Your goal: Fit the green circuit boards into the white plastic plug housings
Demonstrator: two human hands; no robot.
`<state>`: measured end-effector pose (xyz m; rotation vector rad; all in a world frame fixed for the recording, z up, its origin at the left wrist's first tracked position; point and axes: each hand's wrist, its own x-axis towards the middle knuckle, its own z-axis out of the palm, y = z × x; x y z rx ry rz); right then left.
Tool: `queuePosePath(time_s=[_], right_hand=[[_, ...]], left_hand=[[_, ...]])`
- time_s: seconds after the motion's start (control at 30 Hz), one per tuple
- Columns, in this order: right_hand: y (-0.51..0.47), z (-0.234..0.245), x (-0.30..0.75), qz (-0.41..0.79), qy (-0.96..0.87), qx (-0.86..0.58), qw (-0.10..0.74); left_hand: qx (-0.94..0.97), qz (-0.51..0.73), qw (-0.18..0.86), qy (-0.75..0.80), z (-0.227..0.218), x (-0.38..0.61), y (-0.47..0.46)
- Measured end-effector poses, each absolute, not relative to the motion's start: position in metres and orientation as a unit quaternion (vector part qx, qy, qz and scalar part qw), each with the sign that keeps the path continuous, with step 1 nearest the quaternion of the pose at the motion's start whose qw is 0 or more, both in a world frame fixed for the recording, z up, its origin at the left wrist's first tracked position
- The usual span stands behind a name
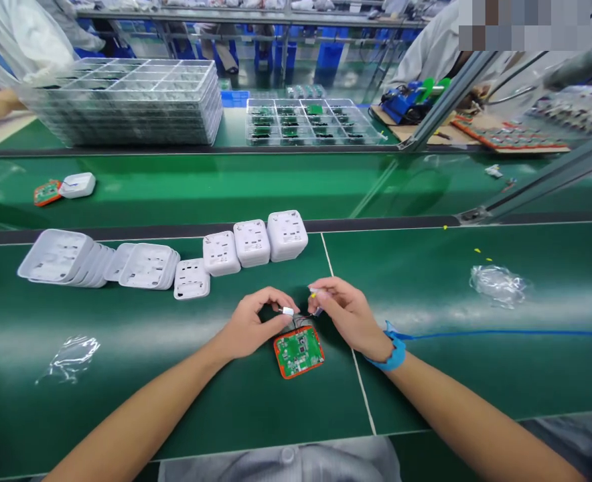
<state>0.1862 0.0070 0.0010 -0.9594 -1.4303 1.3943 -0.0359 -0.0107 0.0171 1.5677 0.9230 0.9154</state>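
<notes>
A green circuit board point(300, 351) in an orange-red frame lies flat on the green table in front of me. Thin dark wires point(301, 321) run from its upper edge up toward my hands. My left hand point(258, 320), just above the board's left corner, pinches a small white block point(288, 311) between thumb and fingers. To the right, my right hand point(349, 313) is closed with thumb and fingertips together; a small yellow piece point(313, 294) shows at the tips. Below those fingers sits a small dark part on the wires, partly hidden. A blue strap point(390, 351) circles my right wrist.
White plastic housings point(148, 266) stand in stacks at left and centre. Crumpled clear plastic point(497, 284) lies right, another piece point(74, 358) left. Behind the dark ledge are a framed board with white cover point(78, 185), stacked clear trays point(140, 100) and two co-workers. A metal post point(537, 177) slants at right.
</notes>
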Motion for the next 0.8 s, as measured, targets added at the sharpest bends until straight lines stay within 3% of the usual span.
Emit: queuePosePath(time_s=[0.27, 0.8], right_hand=[[-0.005, 0.015, 0.177, 0.327, -0.752, -0.368, 0.438], [-0.012, 0.008, 0.176, 0.256, -0.800, -0.358, 0.408]], left_hand=[[0.687, 0.355, 0.484, 0.410, 0.014, -0.029, -0.010], [0.744, 0.249, 0.460, 0.415, 0.024, -0.030, -0.007]])
